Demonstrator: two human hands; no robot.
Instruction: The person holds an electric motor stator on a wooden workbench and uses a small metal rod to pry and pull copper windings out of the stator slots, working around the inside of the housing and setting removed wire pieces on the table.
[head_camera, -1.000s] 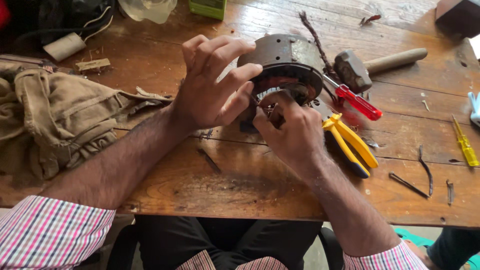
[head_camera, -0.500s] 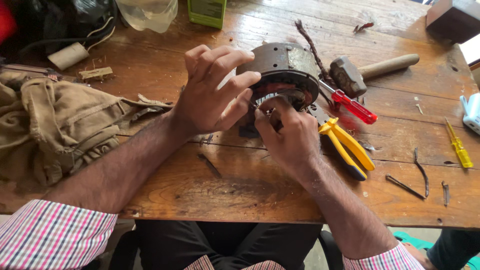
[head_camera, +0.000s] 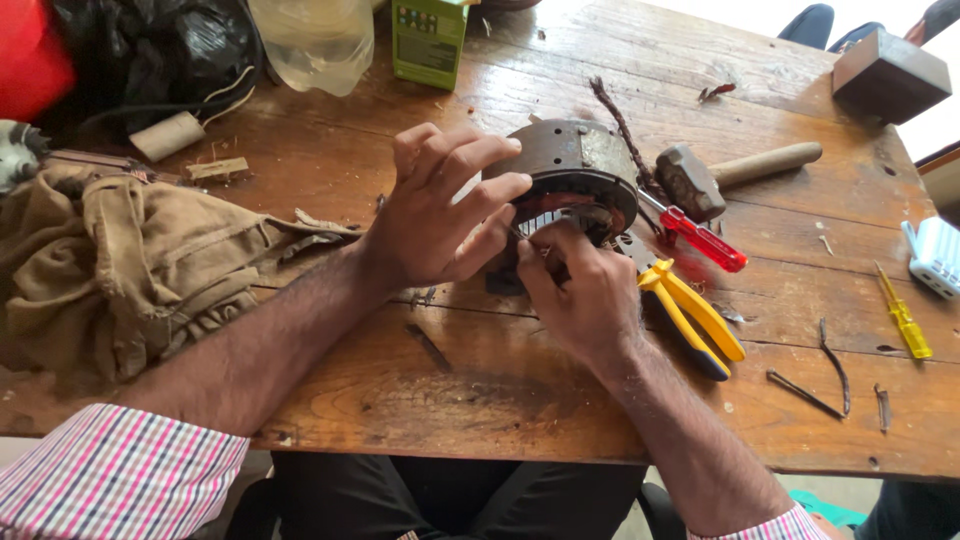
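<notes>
while both hands (head_camera: 440, 215) stay where they were a second ago, little has moved: left fingers curl over the round motor part (head_camera: 575, 170) on the tabletop (head_camera: 480, 395), right hand (head_camera: 585, 295) pinches at its inner rim.

A hammer (head_camera: 700, 178), red-handled screwdriver (head_camera: 700, 238) and yellow pliers (head_camera: 690, 315) lie on the wooden table (head_camera: 500, 400); crumpled tan cloth (head_camera: 120, 270) sits at left.
</notes>
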